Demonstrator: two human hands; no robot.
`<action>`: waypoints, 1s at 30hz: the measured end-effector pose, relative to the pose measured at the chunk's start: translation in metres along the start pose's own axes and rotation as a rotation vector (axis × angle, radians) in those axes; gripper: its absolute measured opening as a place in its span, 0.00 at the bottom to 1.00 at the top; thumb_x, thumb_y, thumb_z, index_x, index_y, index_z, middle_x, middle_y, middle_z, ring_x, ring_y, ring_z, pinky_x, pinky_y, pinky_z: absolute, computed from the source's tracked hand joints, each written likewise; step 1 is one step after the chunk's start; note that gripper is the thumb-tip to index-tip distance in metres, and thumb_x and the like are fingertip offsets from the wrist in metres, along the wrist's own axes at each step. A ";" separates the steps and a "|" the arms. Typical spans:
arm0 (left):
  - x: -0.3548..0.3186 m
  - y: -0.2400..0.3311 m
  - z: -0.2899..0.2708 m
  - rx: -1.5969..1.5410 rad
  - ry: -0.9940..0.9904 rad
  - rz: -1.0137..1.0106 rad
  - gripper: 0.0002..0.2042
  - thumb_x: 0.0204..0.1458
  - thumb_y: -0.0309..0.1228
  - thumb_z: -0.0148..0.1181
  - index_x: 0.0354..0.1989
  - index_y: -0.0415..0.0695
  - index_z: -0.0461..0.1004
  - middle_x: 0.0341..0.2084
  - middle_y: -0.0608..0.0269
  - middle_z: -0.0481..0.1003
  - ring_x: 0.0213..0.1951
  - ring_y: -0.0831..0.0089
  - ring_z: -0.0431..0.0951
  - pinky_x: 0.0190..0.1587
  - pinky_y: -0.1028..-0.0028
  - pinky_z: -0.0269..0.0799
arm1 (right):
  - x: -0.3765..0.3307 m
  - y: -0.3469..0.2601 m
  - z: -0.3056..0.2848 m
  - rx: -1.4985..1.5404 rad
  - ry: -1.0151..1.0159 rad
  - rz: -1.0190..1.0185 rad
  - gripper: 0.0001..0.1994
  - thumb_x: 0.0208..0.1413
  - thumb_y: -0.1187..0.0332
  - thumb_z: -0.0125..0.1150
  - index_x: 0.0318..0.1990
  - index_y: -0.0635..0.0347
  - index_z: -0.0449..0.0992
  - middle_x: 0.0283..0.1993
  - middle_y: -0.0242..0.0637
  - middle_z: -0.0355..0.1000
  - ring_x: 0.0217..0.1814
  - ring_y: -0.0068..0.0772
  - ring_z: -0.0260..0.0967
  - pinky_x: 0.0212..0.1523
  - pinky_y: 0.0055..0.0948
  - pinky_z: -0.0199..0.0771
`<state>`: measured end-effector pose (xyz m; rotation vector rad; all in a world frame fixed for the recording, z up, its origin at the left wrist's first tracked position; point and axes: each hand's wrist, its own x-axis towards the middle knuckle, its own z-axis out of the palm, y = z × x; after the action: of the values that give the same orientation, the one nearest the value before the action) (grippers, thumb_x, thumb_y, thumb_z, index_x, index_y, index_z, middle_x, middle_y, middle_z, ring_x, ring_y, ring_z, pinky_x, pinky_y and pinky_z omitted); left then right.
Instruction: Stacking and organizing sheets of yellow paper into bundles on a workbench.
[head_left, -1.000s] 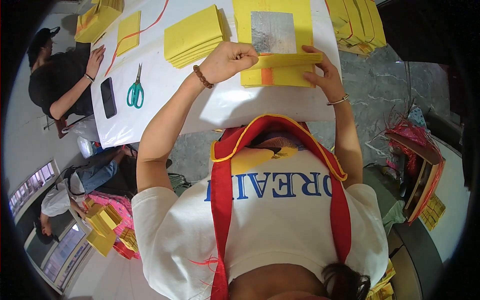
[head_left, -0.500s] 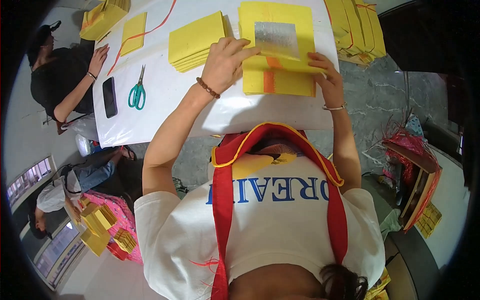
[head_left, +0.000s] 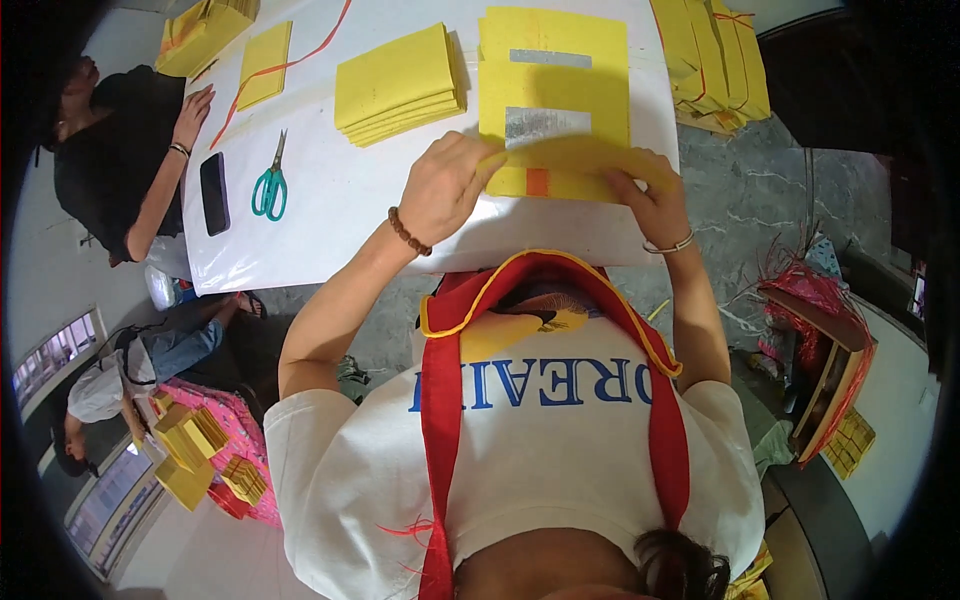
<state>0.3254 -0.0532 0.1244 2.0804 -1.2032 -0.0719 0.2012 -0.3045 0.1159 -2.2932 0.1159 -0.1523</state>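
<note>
Yellow paper sheets [head_left: 555, 85] lie on the white-covered table in front of me, with silver foil patches [head_left: 535, 124] and an orange mark [head_left: 538, 181]. My left hand [head_left: 445, 185] pinches the left end of a yellow paper sheet's raised, curling near edge. At the other end of that edge, my right hand [head_left: 652, 198] grips it between thumb and fingers. The lifted strip is slightly blurred. To the left of the sheets sits a stack of folded yellow paper [head_left: 395, 85], apart from both hands.
Green-handled scissors [head_left: 270, 190], a dark phone [head_left: 214, 192] and a red ribbon [head_left: 290, 62] over a thin yellow pile lie left. Tied yellow bundles [head_left: 715, 60] stand beyond the right table edge. One person [head_left: 120, 150] sits at left; another [head_left: 110, 390] works farther back.
Both hands have come nearer to me, drawing the paper's edge along. More of the upper sheet now lies over the one behind, covering most of the earlier visible foil patch.
</note>
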 end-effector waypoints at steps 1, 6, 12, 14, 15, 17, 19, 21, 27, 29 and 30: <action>0.004 -0.002 0.003 -0.066 -0.002 -0.122 0.08 0.54 0.31 0.51 0.36 0.39 0.73 0.27 0.53 0.73 0.29 0.61 0.71 0.32 0.68 0.66 | 0.003 -0.003 0.002 0.130 0.075 0.031 0.14 0.49 0.66 0.61 0.44 0.54 0.74 0.36 0.32 0.75 0.34 0.28 0.70 0.37 0.26 0.64; 0.028 -0.021 0.017 -0.460 0.040 -0.467 0.11 0.54 0.33 0.54 0.28 0.37 0.69 0.13 0.58 0.66 0.14 0.68 0.65 0.20 0.69 0.61 | 0.023 -0.008 0.013 0.323 0.272 0.205 0.20 0.48 0.64 0.64 0.50 0.57 0.72 0.32 0.32 0.74 0.22 0.18 0.63 0.24 0.21 0.63; 0.028 -0.021 0.019 -0.690 0.005 -0.680 0.21 0.54 0.25 0.53 0.56 0.38 0.57 0.21 0.67 0.71 0.23 0.84 0.66 0.27 0.80 0.60 | 0.028 0.013 0.021 0.322 0.206 0.229 0.24 0.46 0.66 0.65 0.53 0.57 0.71 0.30 0.34 0.74 0.23 0.17 0.62 0.26 0.21 0.65; 0.029 -0.016 0.019 -0.717 0.034 -0.690 0.25 0.53 0.23 0.53 0.59 0.40 0.53 0.18 0.69 0.68 0.21 0.84 0.63 0.26 0.81 0.58 | 0.027 0.018 0.023 0.369 0.198 0.262 0.23 0.46 0.66 0.66 0.52 0.57 0.72 0.31 0.35 0.75 0.25 0.17 0.64 0.28 0.20 0.66; 0.030 -0.014 0.018 -0.702 0.043 -0.686 0.26 0.53 0.23 0.53 0.59 0.41 0.52 0.17 0.71 0.66 0.21 0.85 0.62 0.25 0.81 0.57 | 0.027 0.019 0.024 0.391 0.194 0.277 0.23 0.46 0.66 0.66 0.52 0.58 0.73 0.32 0.35 0.75 0.26 0.17 0.65 0.29 0.19 0.66; 0.033 -0.011 0.017 -0.672 0.058 -0.688 0.27 0.52 0.23 0.53 0.60 0.43 0.52 0.15 0.73 0.63 0.19 0.85 0.60 0.24 0.81 0.55 | 0.028 0.019 0.024 0.476 0.207 0.277 0.23 0.46 0.66 0.65 0.52 0.59 0.72 0.33 0.35 0.76 0.28 0.17 0.67 0.31 0.19 0.68; 0.035 -0.010 0.016 -0.639 0.067 -0.681 0.26 0.52 0.23 0.54 0.60 0.44 0.54 0.14 0.74 0.60 0.18 0.85 0.58 0.24 0.81 0.53 | 0.030 0.016 0.023 0.489 0.180 0.311 0.23 0.48 0.69 0.64 0.53 0.62 0.70 0.39 0.37 0.74 0.35 0.20 0.69 0.37 0.19 0.69; 0.037 -0.010 0.014 -0.624 0.017 -0.684 0.25 0.52 0.23 0.54 0.59 0.45 0.57 0.14 0.75 0.60 0.18 0.85 0.57 0.23 0.81 0.53 | 0.031 0.014 0.020 0.430 0.113 0.377 0.23 0.51 0.74 0.62 0.55 0.67 0.67 0.48 0.41 0.71 0.46 0.24 0.69 0.46 0.21 0.69; 0.042 -0.002 0.004 -0.236 -0.065 -0.577 0.18 0.50 0.29 0.57 0.50 0.45 0.68 0.16 0.68 0.65 0.19 0.74 0.64 0.24 0.73 0.58 | 0.032 0.008 0.020 0.416 0.149 0.391 0.22 0.50 0.74 0.61 0.54 0.68 0.67 0.46 0.41 0.72 0.44 0.24 0.69 0.44 0.21 0.70; 0.044 0.005 0.000 0.098 0.006 -0.352 0.18 0.48 0.32 0.60 0.48 0.46 0.70 0.23 0.65 0.70 0.26 0.67 0.68 0.28 0.66 0.61 | 0.032 0.009 0.020 0.383 0.167 0.350 0.22 0.50 0.74 0.61 0.54 0.68 0.68 0.46 0.41 0.72 0.44 0.24 0.70 0.43 0.21 0.70; 0.045 0.008 -0.001 0.276 0.109 -0.164 0.18 0.47 0.33 0.60 0.48 0.47 0.71 0.28 0.64 0.71 0.31 0.66 0.69 0.32 0.64 0.61 | 0.032 0.010 0.020 0.350 0.179 0.332 0.22 0.50 0.74 0.61 0.54 0.68 0.68 0.45 0.41 0.72 0.43 0.23 0.70 0.43 0.21 0.70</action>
<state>0.3454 -0.0903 0.1430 2.3878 -1.0212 0.1378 0.2359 -0.3010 0.0973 -1.8788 0.5180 -0.1889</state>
